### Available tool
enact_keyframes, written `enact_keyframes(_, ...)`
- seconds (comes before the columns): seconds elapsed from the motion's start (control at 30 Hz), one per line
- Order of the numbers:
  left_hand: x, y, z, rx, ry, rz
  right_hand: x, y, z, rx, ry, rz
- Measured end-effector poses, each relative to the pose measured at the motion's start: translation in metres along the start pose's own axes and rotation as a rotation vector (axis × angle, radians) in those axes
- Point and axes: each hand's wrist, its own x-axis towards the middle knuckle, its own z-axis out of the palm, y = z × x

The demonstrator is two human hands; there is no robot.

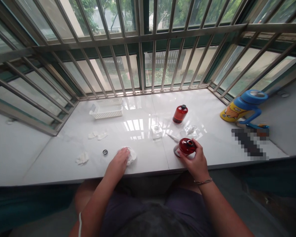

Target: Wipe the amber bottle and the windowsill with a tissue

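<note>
My right hand (196, 158) grips an uncapped red bottle (185, 147) by its sides, and the dark opening at its neck faces up. On the left, my left hand (120, 159) rests on a crumpled white tissue (131, 156), with the fingers partly curled over it. A small black cap (105, 152) lies beside that hand. Behind the held bottle stands another red bottle (180, 114) with its black cap on. A thin pale tool, perhaps a dropper (173, 137), lies next to the held bottle. Two small clear glass containers (157, 131) are nearby.
A white perforated basket (107, 113) sits at the back left. Crumpled tissue pieces (82, 158) lie on the white counter (143, 149). At the right stands a blue and yellow flask (241, 107), close to a blurred-out dark object (249, 143). Metal window bars (138, 39) edge the counter's back.
</note>
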Motion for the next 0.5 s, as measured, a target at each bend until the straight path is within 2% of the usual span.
enact_keyframes(0.13,0.005,0.002,0.006,0.084,-0.136,0.039,-0.005,0.012,0.006,0.009,0.036,-0.052)
enact_keyframes(0.33,0.015,0.009,0.011,0.105,-0.149,-0.036,-0.012,0.022,0.016,0.026,0.089,-0.065)
enact_keyframes(0.5,0.041,0.009,0.011,0.071,-0.162,-0.062,-0.013,0.021,0.017,0.019,0.089,-0.081)
